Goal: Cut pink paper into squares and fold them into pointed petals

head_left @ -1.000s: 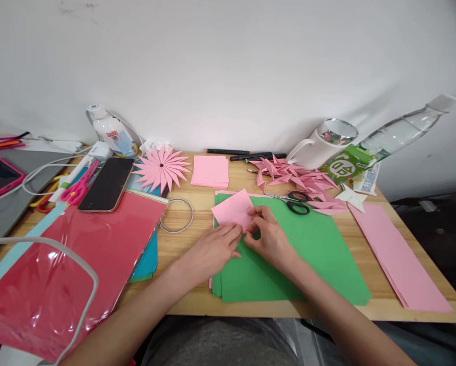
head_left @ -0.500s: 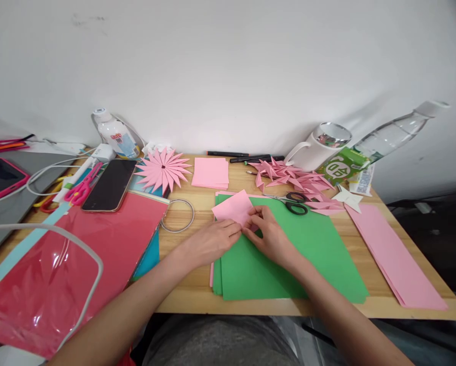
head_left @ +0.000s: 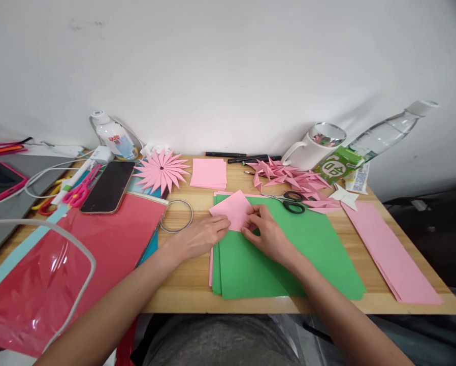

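Observation:
A small piece of pink paper (head_left: 233,207), which looks folded along its lower edge, lies over the stack of green paper (head_left: 289,259). At its lower left edge, my left hand (head_left: 202,235) presses closed fingers onto it. The right corner is pinched between the thumb and fingers of my right hand (head_left: 265,231), which hide that part of the sheet. Just beyond my right hand, black-handled scissors (head_left: 293,202) rest on the green stack. A pile of square pink sheets (head_left: 208,173) sits behind the work.
Folded pink paper pieces (head_left: 289,178) lie near a white mug (head_left: 314,150) and a tilted bottle (head_left: 391,129). Long pink strips (head_left: 391,254) are at the right. On the left are a pink paper star (head_left: 161,169), a phone (head_left: 108,187) and a red sheet pack (head_left: 98,249).
My left hand has slid left along the paper's lower edge, away from my right hand, uncovering more of that edge. My right hand stays at the right corner.

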The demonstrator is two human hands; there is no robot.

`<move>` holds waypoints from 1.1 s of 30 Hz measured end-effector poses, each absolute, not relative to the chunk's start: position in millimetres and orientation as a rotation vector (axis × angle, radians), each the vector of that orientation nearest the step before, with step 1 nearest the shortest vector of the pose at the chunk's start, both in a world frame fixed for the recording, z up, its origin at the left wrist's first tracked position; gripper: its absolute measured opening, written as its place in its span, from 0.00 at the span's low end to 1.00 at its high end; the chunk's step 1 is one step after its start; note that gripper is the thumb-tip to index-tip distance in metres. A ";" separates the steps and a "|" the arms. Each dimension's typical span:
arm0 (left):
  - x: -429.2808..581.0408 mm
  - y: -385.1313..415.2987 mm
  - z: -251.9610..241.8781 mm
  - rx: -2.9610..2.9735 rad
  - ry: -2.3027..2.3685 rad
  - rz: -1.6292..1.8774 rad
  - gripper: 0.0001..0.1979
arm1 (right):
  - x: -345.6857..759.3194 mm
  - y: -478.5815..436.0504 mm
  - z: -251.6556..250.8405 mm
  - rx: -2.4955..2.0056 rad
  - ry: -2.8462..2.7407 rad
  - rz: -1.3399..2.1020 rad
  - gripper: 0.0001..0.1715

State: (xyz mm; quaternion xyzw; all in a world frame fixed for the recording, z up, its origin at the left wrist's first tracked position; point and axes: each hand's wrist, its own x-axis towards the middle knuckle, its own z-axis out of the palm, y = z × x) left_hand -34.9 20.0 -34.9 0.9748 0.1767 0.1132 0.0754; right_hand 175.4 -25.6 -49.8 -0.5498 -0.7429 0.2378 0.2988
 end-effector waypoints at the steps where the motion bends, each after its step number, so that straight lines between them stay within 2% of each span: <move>1: -37.9 21.1 -34.8 2.912 0.531 0.343 0.11 | 175.5 -25.6 -49.7 -1.460 -1.976 0.629 0.06; 8: -56.4 25.0 -37.2 3.005 0.393 0.289 0.12 | 176.0 -25.6 -50.5 -1.449 -1.972 0.602 0.05; 14: -66.5 22.4 -41.2 3.103 0.594 0.415 0.14 | 175.2 -26.0 -47.9 -1.508 -2.012 0.593 0.05; 18: -57.2 7.1 -31.2 3.118 0.576 0.477 0.14 | 169.9 -24.3 -54.1 -1.541 -2.009 0.459 0.07; 21: -40.5 -7.5 -25.3 3.147 0.474 0.412 0.13 | 163.7 -23.4 -60.2 -1.583 -1.993 0.318 0.08; 24: -25.2 -18.6 -24.2 3.154 0.582 0.328 0.13 | 162.5 -23.0 -60.8 -1.616 -1.990 0.256 0.09; 28: -16.2 -26.7 -22.5 3.152 0.726 0.177 0.14 | 178.4 -22.6 -53.2 -1.462 -2.077 0.455 0.03; 33: -17.7 -29.4 -21.7 3.152 0.744 0.077 0.17 | 207.8 -28.5 -50.6 -1.353 -2.164 0.333 0.29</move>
